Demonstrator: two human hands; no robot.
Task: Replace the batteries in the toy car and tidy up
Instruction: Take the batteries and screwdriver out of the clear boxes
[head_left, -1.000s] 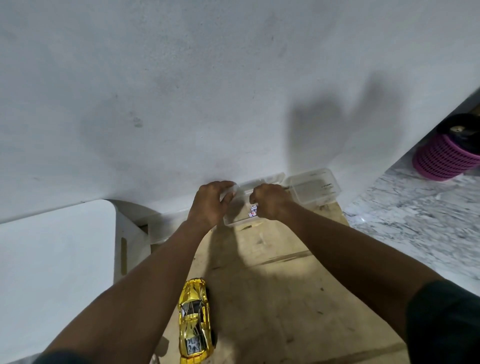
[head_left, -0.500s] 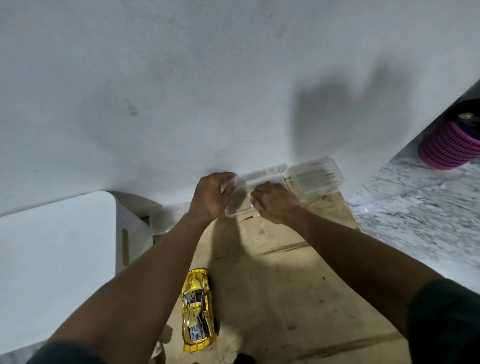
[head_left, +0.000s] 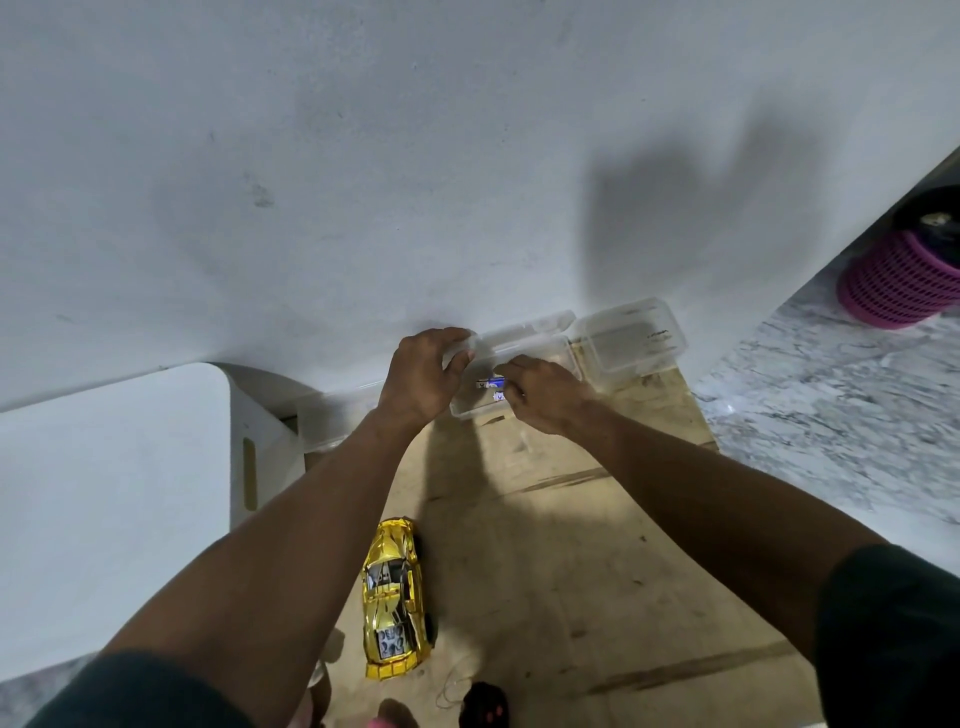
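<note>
Dim, cool light from behind, soft shadows on wall (head_left: 675, 208) and board (head_left: 571, 545), wide-angle bending at edges, slight softness.

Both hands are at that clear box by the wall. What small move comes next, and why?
Probably the right hand pinches one of the batteries and lifts it out: its fingertips are at them inside the clear box, the left hand grips the box's end, and the toy car waits nearby.

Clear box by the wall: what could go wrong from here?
The left hand grips only the left end of the clear box, so it could tilt or slide. The right hand has its fingers at the small batteries inside; one could slip and roll off the board.
</note>
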